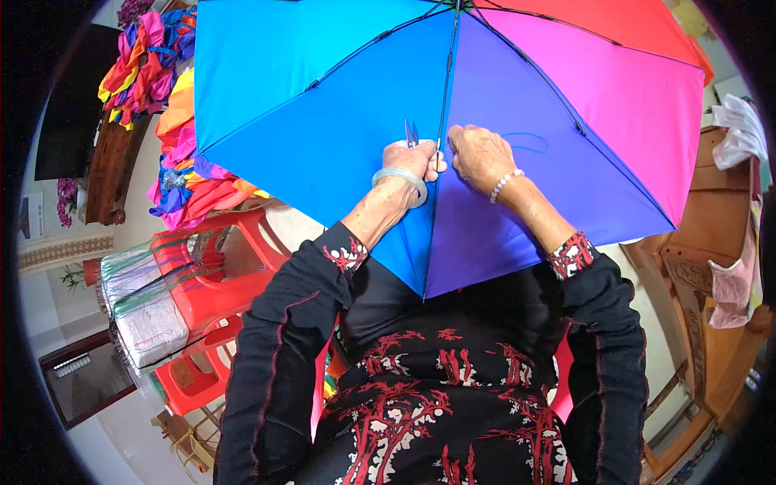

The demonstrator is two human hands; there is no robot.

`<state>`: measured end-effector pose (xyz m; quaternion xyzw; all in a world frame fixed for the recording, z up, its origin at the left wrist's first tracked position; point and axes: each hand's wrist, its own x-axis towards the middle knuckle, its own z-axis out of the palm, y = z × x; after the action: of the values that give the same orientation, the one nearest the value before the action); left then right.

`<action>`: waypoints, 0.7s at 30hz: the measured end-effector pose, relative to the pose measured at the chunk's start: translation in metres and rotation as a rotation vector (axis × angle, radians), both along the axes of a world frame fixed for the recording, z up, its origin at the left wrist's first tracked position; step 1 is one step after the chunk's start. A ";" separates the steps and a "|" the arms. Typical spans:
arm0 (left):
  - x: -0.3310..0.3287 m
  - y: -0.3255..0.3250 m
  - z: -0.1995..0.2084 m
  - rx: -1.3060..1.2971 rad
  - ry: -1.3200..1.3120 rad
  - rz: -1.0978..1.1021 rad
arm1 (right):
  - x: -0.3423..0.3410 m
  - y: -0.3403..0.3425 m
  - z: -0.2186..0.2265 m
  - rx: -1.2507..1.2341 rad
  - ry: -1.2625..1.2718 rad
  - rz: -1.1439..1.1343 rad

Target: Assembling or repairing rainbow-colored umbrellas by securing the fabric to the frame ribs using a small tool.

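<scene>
Left hand (414,159) grips scissors (411,133); right hand (478,155) — fingers curled — pinches umbrella (339,89).

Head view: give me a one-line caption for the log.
Left hand holding small scissors and right hand working at a rib inside an open rainbow umbrella canopy.

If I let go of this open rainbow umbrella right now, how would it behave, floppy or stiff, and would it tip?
The umbrella looks taut over thin dark ribs, so probably springy, not floppy. Being broad and thin, it is likely light and apt to roll on its rim. The left hand, with small scissors, and the right hand steady it.
</scene>
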<state>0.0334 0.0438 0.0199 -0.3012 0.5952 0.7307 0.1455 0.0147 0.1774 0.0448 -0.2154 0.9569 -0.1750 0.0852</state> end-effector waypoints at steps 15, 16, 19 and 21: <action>0.004 0.006 0.000 -0.017 0.020 0.042 | -0.001 -0.001 -0.016 -0.186 0.028 -0.063; 0.006 0.007 0.001 -0.021 0.029 0.084 | 0.000 0.002 -0.012 -0.150 0.002 -0.062; 0.008 0.008 0.004 -0.030 0.047 0.165 | 0.001 0.004 -0.004 -0.088 -0.040 -0.042; 0.008 0.006 0.006 -0.018 0.023 0.167 | 0.002 0.005 -0.001 -0.036 -0.070 -0.005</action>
<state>0.0418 0.0498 0.0262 -0.3429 0.5760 0.7383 0.0746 0.0168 0.1824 0.0440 -0.2083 0.9506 -0.2000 0.1143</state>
